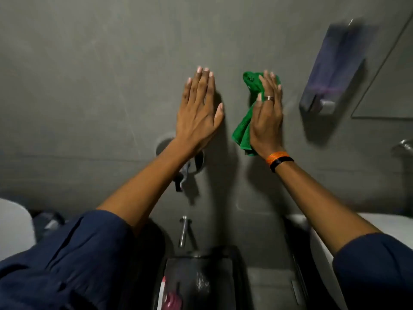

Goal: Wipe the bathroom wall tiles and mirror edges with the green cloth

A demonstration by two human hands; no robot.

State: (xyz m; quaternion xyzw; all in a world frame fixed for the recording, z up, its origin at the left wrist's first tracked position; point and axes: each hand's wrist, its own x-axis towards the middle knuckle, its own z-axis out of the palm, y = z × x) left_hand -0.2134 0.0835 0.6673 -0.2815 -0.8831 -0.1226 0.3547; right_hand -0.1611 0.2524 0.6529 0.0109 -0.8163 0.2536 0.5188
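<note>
The grey tiled wall (111, 63) fills nearly everything in front of the person, matte and faintly streaked, with one grout line running across it low down. Nothing on its surface tells me plainly which patches have been wiped and which have not, so my guess is the tile work is somewhere in the middle, with the area at chest height being covered now. The mirror (388, 86) sits off at the far right with its lower left corner just showing; the cloth is well apart from it, so I judge the mirror edges are yet to be done.

Between the cloth and the mirror hangs a dark wall-mounted dispenser (330, 68), blurred. Lower down, a white basin (380, 222) shows at the right, and a round chrome wall valve (178, 153) sits partly behind the left forearm, with a short chrome spout (184, 231) below it.

The left hand (199, 108) is flat on the tiles, fingers straight and together, holding nothing; it looks to be bracing. Just beside it, the right hand (267, 115) presses the green cloth (242, 128) against the wall under an open palm rather than a fist. The cloth is bunched, poking out above the fingertips and trailing below the thumb side of the palm toward the wrist, which wears an orange and black band (279, 158). A ring (269, 98) shows on one finger.
</note>
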